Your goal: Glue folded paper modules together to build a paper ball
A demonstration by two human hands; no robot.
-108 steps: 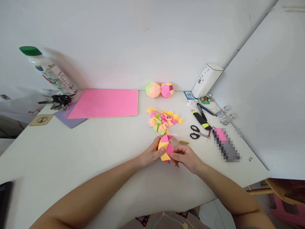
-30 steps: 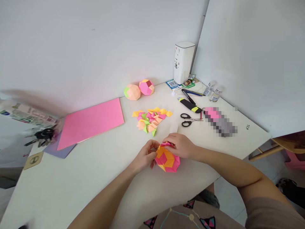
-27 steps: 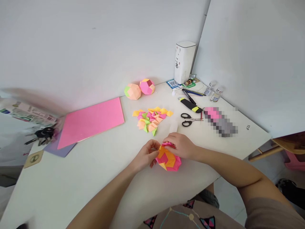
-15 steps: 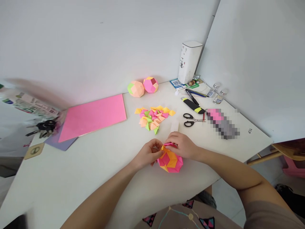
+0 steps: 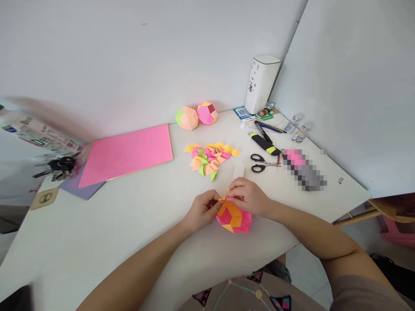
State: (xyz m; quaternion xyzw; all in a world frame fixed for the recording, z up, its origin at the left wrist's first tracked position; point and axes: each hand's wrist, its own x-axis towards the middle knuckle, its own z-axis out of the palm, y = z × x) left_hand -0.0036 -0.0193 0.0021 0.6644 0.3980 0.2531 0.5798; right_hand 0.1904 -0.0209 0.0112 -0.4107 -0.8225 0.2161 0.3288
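A pink and orange folded-paper ball (image 5: 234, 216), partly built, is between my hands near the table's front. My left hand (image 5: 203, 209) pinches an orange paper flap at its upper left edge. With closed fingers, my right hand (image 5: 248, 196) grips a pink paper piece at the top of the ball. The fingertips of both hands nearly meet there, so the joint between the pieces is partly hidden. Beyond them lies a loose pile of folded paper pieces (image 5: 210, 157) in pink, orange, peach and green. A white paper strip (image 5: 239, 169) lies just behind my right hand.
Two paper balls, one peach (image 5: 188, 119) and one pink (image 5: 207, 113), rest by the wall. Scissors (image 5: 259, 163), a utility knife (image 5: 264, 144) and glass jars (image 5: 302, 132) lie right. Pink paper (image 5: 129, 153) and keys (image 5: 61, 166) are left. A white container (image 5: 262, 84) stands behind.
My left fingers have shifted up slightly and now pinch an orange flap flatter against the pink piece. The ball has tilted a little; the view has moved slightly.
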